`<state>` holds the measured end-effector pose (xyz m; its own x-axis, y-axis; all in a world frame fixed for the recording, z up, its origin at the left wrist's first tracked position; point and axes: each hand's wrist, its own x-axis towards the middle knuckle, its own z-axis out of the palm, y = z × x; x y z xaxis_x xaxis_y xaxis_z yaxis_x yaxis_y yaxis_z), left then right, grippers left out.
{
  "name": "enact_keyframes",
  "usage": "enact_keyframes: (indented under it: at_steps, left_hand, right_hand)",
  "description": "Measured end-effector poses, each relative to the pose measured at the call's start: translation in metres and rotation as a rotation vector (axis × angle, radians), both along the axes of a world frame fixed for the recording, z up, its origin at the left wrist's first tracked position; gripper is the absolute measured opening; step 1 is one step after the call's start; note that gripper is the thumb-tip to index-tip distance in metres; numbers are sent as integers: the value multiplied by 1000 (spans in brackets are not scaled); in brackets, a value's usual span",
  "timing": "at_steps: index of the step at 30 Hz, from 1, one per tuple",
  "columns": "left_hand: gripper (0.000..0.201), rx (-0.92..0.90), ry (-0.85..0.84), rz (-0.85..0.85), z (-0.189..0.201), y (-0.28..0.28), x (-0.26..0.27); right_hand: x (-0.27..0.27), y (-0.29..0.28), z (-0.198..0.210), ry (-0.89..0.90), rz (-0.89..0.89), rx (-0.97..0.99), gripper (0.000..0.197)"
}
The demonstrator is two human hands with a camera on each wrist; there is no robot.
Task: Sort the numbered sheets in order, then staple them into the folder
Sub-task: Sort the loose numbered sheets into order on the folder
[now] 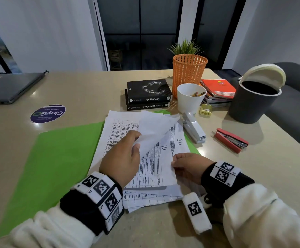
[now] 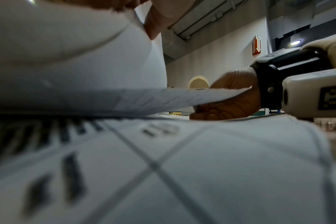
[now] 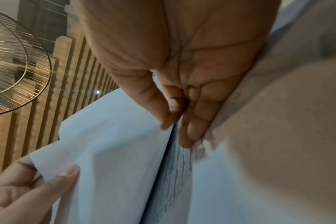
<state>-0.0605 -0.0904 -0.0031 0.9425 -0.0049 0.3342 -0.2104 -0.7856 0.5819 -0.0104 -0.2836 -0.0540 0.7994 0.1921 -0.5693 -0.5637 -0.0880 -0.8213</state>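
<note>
A loose stack of printed white sheets (image 1: 120, 135) lies on an open green folder (image 1: 59, 158) in the head view. My left hand (image 1: 126, 154) pinches the corner of a lifted, curled sheet (image 1: 152, 135) and peels it back. Under it shows a sheet marked "10" (image 1: 164, 147), and beside that one marked "20" (image 1: 179, 142). My right hand (image 1: 186, 165) pinches the right edge of the "10" sheet between thumb and fingers (image 3: 190, 130). A white stapler (image 1: 193, 128) lies just right of the sheets. A red stapler (image 1: 230, 140) lies farther right.
Two black books (image 1: 148, 94), a white cup of pencils (image 1: 190, 97), an orange mesh basket (image 1: 189, 72), spiral notebooks (image 1: 217, 90), a yellow sharpener (image 1: 206, 110) and a dark bin (image 1: 253, 99) stand behind. A closed laptop (image 1: 9, 86) and a round sticker (image 1: 47, 113) are at left.
</note>
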Motion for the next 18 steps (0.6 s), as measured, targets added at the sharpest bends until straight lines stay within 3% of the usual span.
enact_keyframes:
  at_steps: [4, 7, 9, 12, 15, 18]
  left_hand:
    - [21, 32, 33, -17, 0, 1, 0]
    - [23, 50, 83, -49, -1, 2, -2]
    - [21, 44, 109, -83, -2, 2, -3]
    - [18, 39, 134, -128, -3, 1, -3]
    - [24, 50, 153, -150, -6, 1, 1]
    - [30, 39, 133, -115, -8, 3, 3]
  right_hand:
    - [1, 4, 10, 13, -80, -73, 10]
    - [3, 5, 12, 5, -70, -71, 17]
    - [1, 8, 17, -21, -81, -54, 11]
    - [2, 12, 19, -142, 133, -339, 23]
    - [4, 10, 25, -247, 301, -527, 18]
    - [14, -2, 33, -317, 239, -569, 13]
